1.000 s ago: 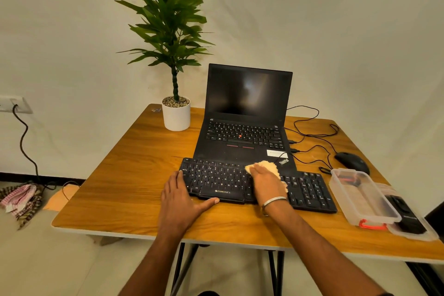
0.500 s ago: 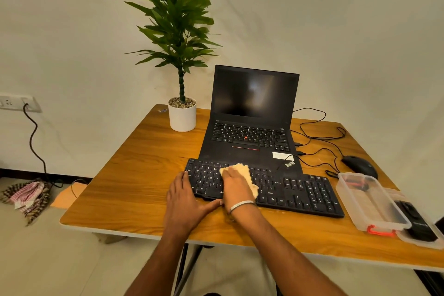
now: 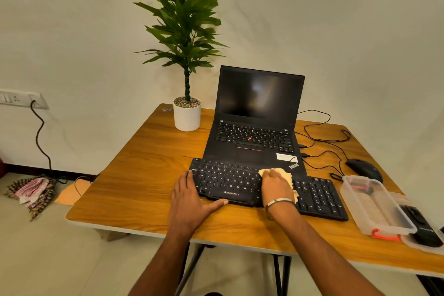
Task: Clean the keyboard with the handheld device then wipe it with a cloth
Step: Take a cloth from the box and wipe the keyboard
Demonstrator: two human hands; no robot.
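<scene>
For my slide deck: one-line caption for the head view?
Right hand wipes the keyboard with a cloth while left hand steadies it.

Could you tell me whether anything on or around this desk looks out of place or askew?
The keyboard overlaps the laptop, its back edge resting on the palm rest. A checked cloth lies crumpled on the floor by the wall.

A black keyboard (image 3: 230,181) lies flat on the table, a crumpled tan cloth (image 3: 287,176) on its middle keys.
</scene>
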